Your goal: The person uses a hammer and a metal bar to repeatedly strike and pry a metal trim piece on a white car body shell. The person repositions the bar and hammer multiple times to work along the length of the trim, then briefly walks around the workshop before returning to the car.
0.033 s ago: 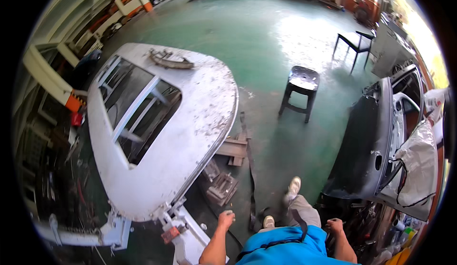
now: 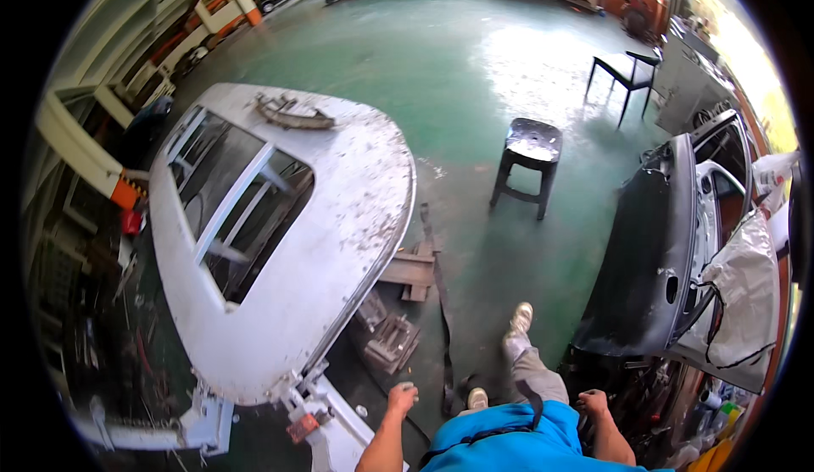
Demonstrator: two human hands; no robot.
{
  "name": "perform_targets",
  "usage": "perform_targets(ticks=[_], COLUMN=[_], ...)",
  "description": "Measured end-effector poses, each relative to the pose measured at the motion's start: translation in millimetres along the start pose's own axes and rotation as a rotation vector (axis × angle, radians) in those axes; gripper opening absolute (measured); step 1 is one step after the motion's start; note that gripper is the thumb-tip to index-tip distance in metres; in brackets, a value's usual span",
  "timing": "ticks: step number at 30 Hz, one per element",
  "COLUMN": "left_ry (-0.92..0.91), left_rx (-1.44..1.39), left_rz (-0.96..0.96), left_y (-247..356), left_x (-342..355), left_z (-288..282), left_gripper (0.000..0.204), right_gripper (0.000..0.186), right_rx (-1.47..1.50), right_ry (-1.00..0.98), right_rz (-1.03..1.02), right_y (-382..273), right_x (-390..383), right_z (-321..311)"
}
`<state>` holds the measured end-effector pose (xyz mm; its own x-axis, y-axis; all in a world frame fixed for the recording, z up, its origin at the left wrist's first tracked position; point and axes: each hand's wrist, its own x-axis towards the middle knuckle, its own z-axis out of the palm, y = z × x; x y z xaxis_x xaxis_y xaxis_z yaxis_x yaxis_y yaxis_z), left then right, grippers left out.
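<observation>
My left hand hangs in front of me at the lower middle, its fingers curled inward and no object showing in it. It is nearest to a rusty metal block on the floor and touches nothing. At my right side, my right hand is also loosely curled, with nothing visible in it. It hangs close to the dark car door standing on the right. To the left lies a large, worn white panel with window openings, a curved rusty metal piece resting on its far end.
Ahead stands a black stool, with a black chair farther back. A dark strap runs along the green floor beside a wooden piece. A white metal frame juts out near my left arm. Clutter fills the lower right.
My view has shifted slightly, so the stool, chair and far end of the panel appear a little farther left. Both hands stay curled at about the same height.
</observation>
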<state>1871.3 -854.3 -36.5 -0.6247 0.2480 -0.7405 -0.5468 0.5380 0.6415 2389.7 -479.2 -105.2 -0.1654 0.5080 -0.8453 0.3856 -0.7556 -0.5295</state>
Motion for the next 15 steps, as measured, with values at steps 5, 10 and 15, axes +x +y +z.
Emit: perform_targets(ticks=[5, 10, 15], left_ry=[0.067, 0.059, 0.308], left_rx=[0.125, -0.008, -0.132], left_rz=[-0.315, -0.493, -0.342], left_y=[0, 62, 184], left_x=[22, 101, 112], left_z=[21, 22, 45], left_gripper=[0.025, 0.02, 0.019], right_gripper=[0.007, 0.02, 0.028], right_rx=[-0.045, -1.654, -0.787], right_ry=[0.014, -0.112, 0.066], right_rz=[0.299, -0.479, -0.668], right_y=[-98, -256, -635], right_x=[40, 213, 155], right_z=[81, 107, 356])
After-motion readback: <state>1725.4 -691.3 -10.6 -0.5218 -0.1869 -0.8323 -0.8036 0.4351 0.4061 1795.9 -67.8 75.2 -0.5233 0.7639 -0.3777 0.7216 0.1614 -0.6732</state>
